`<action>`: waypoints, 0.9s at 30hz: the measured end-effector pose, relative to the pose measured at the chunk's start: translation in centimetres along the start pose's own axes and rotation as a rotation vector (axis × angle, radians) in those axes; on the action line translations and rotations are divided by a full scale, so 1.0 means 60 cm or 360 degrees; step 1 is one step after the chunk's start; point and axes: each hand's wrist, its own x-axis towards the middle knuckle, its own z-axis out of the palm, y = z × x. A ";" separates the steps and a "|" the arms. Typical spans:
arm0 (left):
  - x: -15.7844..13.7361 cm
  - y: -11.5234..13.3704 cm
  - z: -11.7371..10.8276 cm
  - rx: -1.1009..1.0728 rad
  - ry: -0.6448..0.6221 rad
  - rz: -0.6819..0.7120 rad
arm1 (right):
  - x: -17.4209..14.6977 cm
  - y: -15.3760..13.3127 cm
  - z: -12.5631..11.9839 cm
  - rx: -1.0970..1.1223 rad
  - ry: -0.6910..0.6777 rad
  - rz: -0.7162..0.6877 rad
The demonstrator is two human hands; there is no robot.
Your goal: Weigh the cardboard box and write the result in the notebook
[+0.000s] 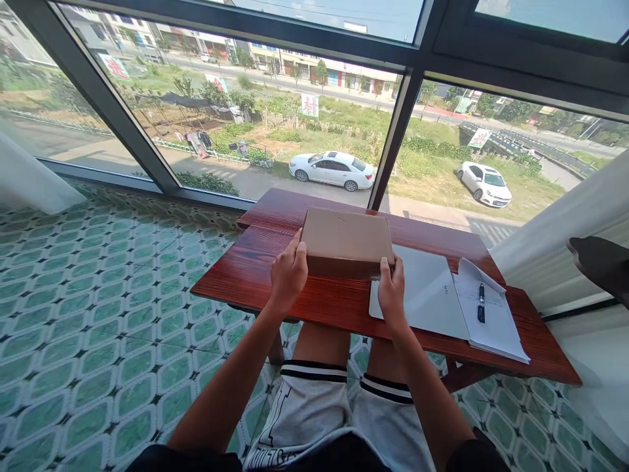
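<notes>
The cardboard box [346, 240] sits flat on the red wooden table [314, 298], and both hands are on it: left hand [289, 271] clamped on the near left corner, right hand [392, 290] gripping the near right edge. Just right lie a grey folder [430, 292], papers [491, 318] and a pen [481, 302].

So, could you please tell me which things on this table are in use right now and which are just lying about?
In use: cardboard box, gripped by left hand and right hand.
Lying about: laptop, papers, pen, all on the table.
</notes>
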 end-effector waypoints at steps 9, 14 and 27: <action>0.008 -0.034 -0.009 -0.0075 0.0045 -0.0105 | -0.010 0.008 0.031 0.0013 -0.0069 -0.0028; 0.007 -0.049 -0.003 -0.0048 0.0024 -0.0116 | -0.010 0.018 0.036 -0.0025 -0.0085 -0.0013; 0.007 -0.063 0.005 -0.0006 -0.0017 -0.0177 | -0.014 0.027 0.033 -0.0097 -0.0156 0.0073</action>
